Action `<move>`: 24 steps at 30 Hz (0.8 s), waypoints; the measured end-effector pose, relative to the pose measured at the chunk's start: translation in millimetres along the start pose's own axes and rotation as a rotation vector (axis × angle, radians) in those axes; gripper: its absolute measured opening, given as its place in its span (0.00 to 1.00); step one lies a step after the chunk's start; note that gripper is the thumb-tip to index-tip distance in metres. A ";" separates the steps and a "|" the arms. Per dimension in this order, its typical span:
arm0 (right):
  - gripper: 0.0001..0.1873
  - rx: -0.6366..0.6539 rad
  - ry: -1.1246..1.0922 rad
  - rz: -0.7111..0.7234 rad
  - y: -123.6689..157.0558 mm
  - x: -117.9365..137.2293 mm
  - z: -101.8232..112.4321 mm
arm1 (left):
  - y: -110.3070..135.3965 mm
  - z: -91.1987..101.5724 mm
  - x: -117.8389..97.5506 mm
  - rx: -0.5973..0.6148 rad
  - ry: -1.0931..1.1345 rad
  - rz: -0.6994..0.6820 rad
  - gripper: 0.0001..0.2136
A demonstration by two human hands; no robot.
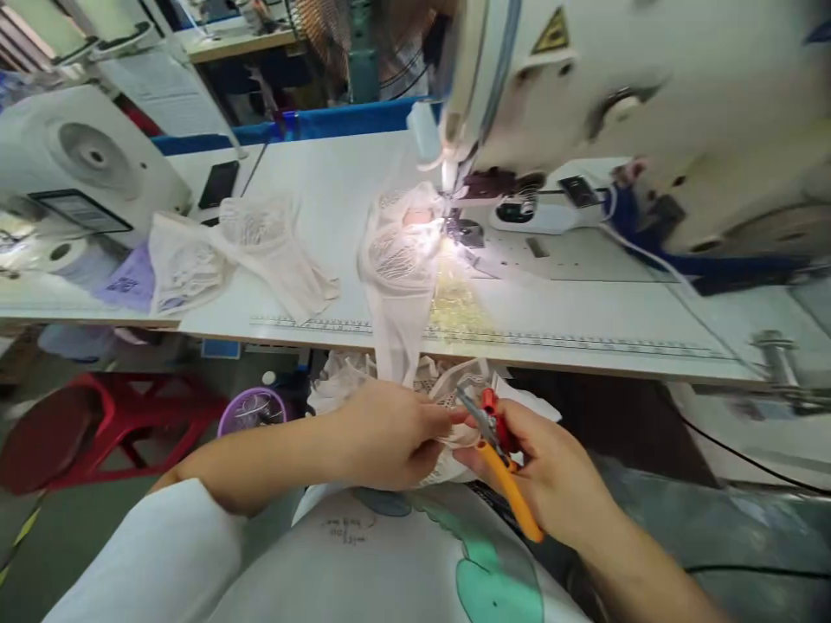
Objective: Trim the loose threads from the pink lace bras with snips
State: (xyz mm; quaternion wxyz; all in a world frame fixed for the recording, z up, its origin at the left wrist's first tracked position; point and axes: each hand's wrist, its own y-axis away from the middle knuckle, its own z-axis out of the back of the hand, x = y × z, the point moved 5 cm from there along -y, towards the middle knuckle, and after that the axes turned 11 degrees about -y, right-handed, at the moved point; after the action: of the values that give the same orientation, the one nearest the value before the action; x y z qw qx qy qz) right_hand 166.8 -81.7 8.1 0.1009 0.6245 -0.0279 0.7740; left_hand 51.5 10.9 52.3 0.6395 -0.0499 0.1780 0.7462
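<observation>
My left hand [396, 433] is closed, its fingers pinching white lace fabric [454, 433] in front of my lap. In my right hand [558, 463] is a pair of scissors [497, 441] with orange and red handles; the metal blades point up and left, close to my left fingertips. Whether the blades touch the fabric I cannot tell. Under the sewing machine's lit needle [447, 195] lies a white lace bra [396, 260], its band hanging over the table edge toward my left hand. More white lace pieces [351, 376] bunch below that edge.
The sewing machine [623, 78] fills the upper right. White bra pieces [273, 251] and a purple piece [133, 281] lie left on the white table [312, 173], near a phone [219, 183]. Below left are a purple bin [224, 424] and red stool [104, 424].
</observation>
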 end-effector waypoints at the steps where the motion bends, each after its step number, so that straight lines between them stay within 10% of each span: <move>1: 0.08 0.001 -0.018 0.001 -0.2 -4.2 -4.7 | -0.5 -0.8 0.8 0.012 -0.004 0.013 0.07; 15: 0.11 -0.075 0.111 -0.054 -0.5 -34.0 8.9 | 13.2 7.4 26.2 0.003 -0.225 0.026 0.08; 24: 0.19 -0.119 -0.102 -0.253 6.8 -54.4 18.9 | 40.7 7.4 50.5 -0.522 0.629 0.249 0.04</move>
State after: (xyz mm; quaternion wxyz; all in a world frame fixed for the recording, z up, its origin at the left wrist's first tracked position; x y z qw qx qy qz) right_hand 194.6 -98.1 -40.1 0.2330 0.6544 0.0000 0.7194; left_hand 4.2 55.8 52.1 0.4251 -0.4135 0.1743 0.7861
